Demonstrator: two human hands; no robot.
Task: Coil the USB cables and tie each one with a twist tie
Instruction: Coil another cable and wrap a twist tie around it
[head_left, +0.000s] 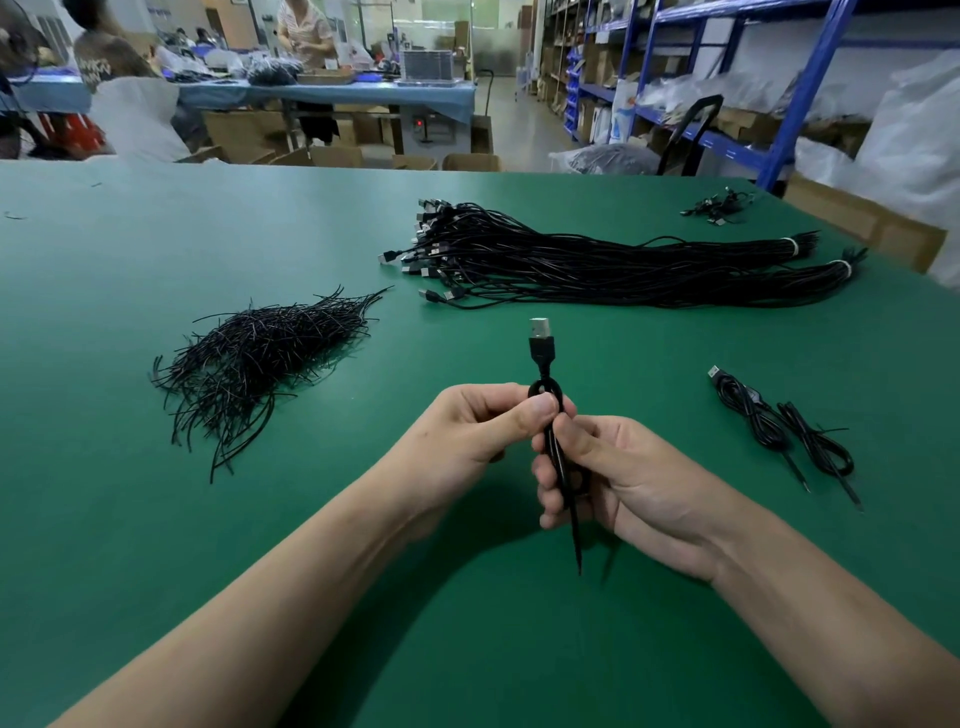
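Both hands' fingers curled round coiled USB cable (549, 410) — left hand (480, 431), right hand (618, 483) gripping.

On the table (104, 312), a pile of twist ties (254, 364) is placed at the left. The bundled cables (597, 265) are laid further back, to the right. Two coiled cables (779, 431) are put at the right side. Between these, nearer, a single cable (543, 353) is held by the left hand (467, 431) and the right hand (628, 478).

Even overhead light, soft shadows, edges warped.

Green table (156, 519), blue shelving (800, 104) beyond
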